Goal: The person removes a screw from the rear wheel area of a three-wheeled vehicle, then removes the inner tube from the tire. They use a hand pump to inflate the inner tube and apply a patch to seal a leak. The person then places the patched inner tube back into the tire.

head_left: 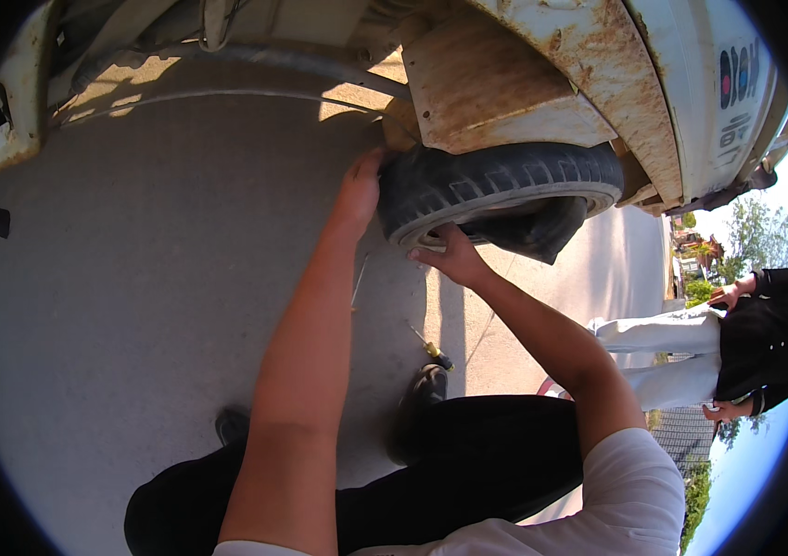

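A worn black tire point(505, 181) with chunky tread sits under the rusty wheel arch of a white vehicle. My left hand point(363, 190) is pressed round the tire's left side, its fingertips partly hidden behind the rubber. At the lower edge my right hand point(454, 259) grips the tire's sidewall, thumb outside and fingers reaching into the opening. Limp black rubber point(542, 232), perhaps an inner tube, hangs out of the tire beside my right wrist.
A screwdriver point(437, 355) with a yellow and black handle lies on the pavement by my shoe point(428, 385). A thin metal rod point(360, 283) lies near my left forearm. Rusty bodywork point(598, 65) overhangs the tire. At right stands a person point(756, 338) in dark top and pale trousers.
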### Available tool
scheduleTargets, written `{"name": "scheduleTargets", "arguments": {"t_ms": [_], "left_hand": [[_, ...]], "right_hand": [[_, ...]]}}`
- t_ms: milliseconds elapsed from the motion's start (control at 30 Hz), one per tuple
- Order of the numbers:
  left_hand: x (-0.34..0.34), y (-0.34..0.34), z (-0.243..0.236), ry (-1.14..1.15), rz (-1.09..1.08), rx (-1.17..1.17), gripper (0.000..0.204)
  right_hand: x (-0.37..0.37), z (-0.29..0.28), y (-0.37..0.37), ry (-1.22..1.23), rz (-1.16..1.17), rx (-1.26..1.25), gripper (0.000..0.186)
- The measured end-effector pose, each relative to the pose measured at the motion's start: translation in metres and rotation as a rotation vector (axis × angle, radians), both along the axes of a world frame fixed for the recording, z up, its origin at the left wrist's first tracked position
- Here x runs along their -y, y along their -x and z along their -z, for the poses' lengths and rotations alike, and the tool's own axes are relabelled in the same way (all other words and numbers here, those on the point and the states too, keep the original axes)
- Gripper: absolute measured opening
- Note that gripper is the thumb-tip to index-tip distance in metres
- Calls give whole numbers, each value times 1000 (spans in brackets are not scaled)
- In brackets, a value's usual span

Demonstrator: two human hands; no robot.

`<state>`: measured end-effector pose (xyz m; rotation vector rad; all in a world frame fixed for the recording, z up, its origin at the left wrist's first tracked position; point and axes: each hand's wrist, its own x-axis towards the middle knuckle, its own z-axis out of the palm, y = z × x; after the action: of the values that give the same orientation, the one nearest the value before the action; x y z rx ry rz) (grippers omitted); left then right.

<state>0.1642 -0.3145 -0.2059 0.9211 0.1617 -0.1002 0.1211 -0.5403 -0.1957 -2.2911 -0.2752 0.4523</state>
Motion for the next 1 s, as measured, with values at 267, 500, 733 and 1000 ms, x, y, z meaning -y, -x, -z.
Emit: {"name": "scheduleTargets", "arguments": {"t_ms": [267, 500, 733, 1000], "left_hand": [[5, 2, 4, -143, -13, -174, 55], [5, -39, 1, -383, -52, 39, 63], [15, -19, 17, 13, -48, -11, 53], [7, -10, 4, 24, 1, 23, 54]], "right_hand": [[-19, -66, 4, -710, 232, -54, 57], [-29, -40, -9, -544, 90, -26, 46], [24, -56, -28, -437, 256, -8, 40], [15, -64, -30, -503, 98, -38, 39]]}}
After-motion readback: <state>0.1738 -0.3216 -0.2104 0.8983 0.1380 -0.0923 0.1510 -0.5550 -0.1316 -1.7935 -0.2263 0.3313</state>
